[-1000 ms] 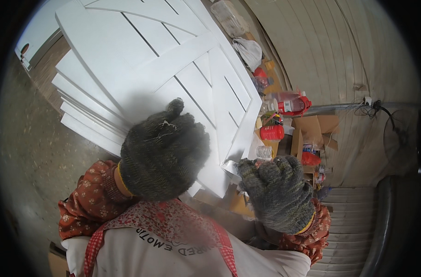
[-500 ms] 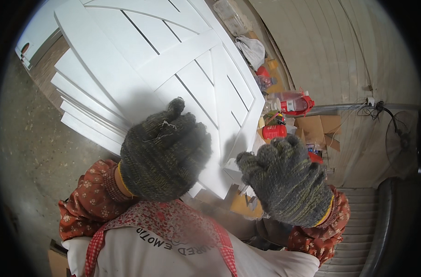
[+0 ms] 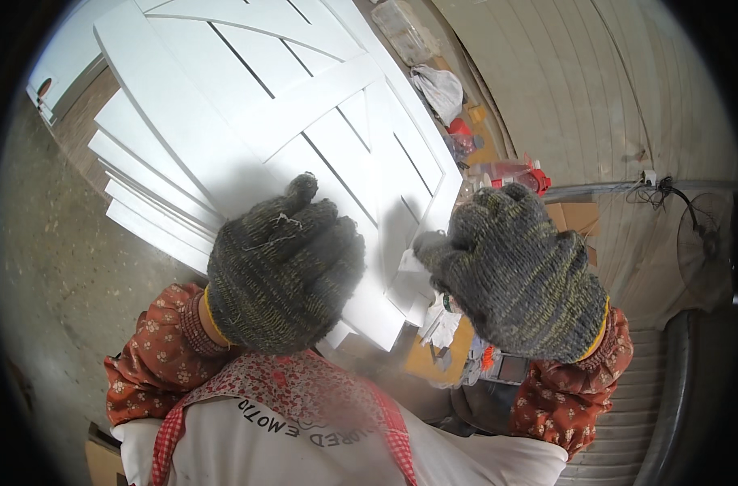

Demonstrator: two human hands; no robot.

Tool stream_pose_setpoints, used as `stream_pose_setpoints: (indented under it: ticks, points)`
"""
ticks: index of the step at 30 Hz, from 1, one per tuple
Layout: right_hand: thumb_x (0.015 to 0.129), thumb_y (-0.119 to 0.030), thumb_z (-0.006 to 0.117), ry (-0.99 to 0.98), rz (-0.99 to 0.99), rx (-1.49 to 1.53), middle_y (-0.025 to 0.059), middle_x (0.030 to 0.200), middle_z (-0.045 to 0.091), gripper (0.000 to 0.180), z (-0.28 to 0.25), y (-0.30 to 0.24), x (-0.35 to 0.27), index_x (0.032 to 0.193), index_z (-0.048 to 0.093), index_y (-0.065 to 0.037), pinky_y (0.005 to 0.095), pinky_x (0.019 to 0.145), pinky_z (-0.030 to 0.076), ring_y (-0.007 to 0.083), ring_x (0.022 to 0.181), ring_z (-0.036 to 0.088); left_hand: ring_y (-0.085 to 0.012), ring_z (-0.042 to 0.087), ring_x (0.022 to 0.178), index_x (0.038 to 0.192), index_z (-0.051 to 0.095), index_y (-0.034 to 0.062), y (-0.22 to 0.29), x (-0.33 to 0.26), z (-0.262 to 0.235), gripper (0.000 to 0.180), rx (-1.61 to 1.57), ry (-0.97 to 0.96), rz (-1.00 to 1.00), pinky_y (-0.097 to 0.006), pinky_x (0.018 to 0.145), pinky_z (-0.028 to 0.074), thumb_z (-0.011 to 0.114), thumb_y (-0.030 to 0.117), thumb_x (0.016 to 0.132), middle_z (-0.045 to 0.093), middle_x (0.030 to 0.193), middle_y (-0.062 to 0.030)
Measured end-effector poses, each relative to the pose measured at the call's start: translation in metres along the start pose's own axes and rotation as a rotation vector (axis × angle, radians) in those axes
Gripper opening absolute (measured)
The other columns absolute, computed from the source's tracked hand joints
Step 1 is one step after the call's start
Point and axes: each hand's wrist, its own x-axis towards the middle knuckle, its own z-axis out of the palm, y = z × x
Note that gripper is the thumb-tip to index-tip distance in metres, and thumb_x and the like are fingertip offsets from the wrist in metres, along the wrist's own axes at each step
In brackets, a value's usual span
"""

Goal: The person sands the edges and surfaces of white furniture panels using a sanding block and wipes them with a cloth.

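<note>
Both my hands wear dark grey knitted gloves with yellow cuffs. My left hand (image 3: pixel 284 263) is over the near end of a white slatted panel (image 3: pixel 223 105), with its fingers curled. The glove hides its palm, so I cannot make out what it holds, if anything. Beyond the panel's right edge, my right hand (image 3: pixel 518 271) is closed. A small white block-like piece (image 3: pixel 409 263) shows beside its thumb, over the near right corner of the panel, and appears held. Most of that piece is hidden by the glove. The panel has raised trim and dark gaps between its boards.
More white panels (image 3: pixel 154 219) lie fanned out beneath the top one. Along the right side are a clear plastic container (image 3: pixel 405 32), a grey-white cloth (image 3: pixel 439 93), a bottle with red parts (image 3: pixel 510 174) and a cardboard box (image 3: pixel 575 219). A fan (image 3: pixel 709 247) stands at the far right.
My right hand has moved away from me and slightly right, and the white piece has moved with it. My left hand has stayed almost in place.
</note>
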Motion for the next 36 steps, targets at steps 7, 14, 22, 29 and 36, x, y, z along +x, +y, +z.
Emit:
stream_pose_setpoints:
  ticks: [7, 14, 22, 29, 36]
  points:
    - [0.092, -0.023, 0.050, -0.077, -0.096, -0.065, 0.0092, 0.129, 0.052, 0.047, -0.012, -0.013, 0.019, 0.136, 0.045, -0.006, 0.0475, 0.109, 0.036, 0.0278, 0.124, 0.047, -0.0317, 0.067, 0.085, 0.100, 0.062, 0.0066, -0.006, -0.006, -0.001, 0.027, 0.031, 0.049, 0.020, -0.054, 0.086, 0.053, 0.053, 0.016, 0.076, 0.068, 0.100, -0.0141]
    - [0.093, -0.024, 0.051, 0.144, -0.112, 0.261, 0.0096, 0.133, 0.048, 0.045, 0.012, -0.007, 0.010, 0.134, 0.045, -0.005, 0.0422, 0.109, 0.037, 0.0248, 0.126, 0.046, -0.0323, 0.067, 0.086, 0.103, 0.061, 0.0066, -0.004, -0.007, -0.004, 0.027, 0.006, -0.019, 0.009, -0.054, 0.085, 0.053, 0.053, 0.015, 0.078, 0.068, 0.099, -0.0143]
    - [0.094, -0.026, 0.053, 0.207, -0.195, 2.457, 0.0101, 0.137, 0.044, 0.044, 0.067, 0.009, 0.011, 0.131, 0.045, -0.005, 0.0362, 0.109, 0.037, 0.0215, 0.127, 0.043, -0.0314, 0.067, 0.086, 0.103, 0.061, 0.0068, -0.004, -0.004, -0.001, 0.030, -0.005, 0.022, 0.008, -0.051, 0.082, 0.055, 0.061, 0.012, 0.073, 0.068, 0.097, -0.0140]
    - [0.091, -0.025, 0.051, -0.013, 0.321, 2.859, 0.0118, 0.125, 0.049, 0.040, 0.034, -0.001, -0.007, 0.125, 0.049, -0.006, 0.0434, 0.103, 0.040, 0.0265, 0.115, 0.049, -0.0299, 0.067, 0.087, 0.102, 0.064, 0.0054, 0.004, 0.001, -0.004, 0.030, 0.067, -0.037, -0.023, -0.051, 0.084, 0.054, 0.059, 0.013, 0.073, 0.067, 0.097, -0.0125]
    - [0.083, -0.023, 0.055, 0.261, -0.124, 0.002, 0.0111, 0.110, 0.056, 0.036, 0.020, -0.004, 0.003, 0.114, 0.055, -0.005, 0.0441, 0.090, 0.044, 0.0265, 0.102, 0.055, -0.0300, 0.067, 0.090, 0.100, 0.065, 0.0039, 0.005, 0.001, -0.003, 0.028, 0.086, -0.021, -0.018, -0.051, 0.087, 0.052, 0.057, 0.016, 0.076, 0.068, 0.096, -0.0123]
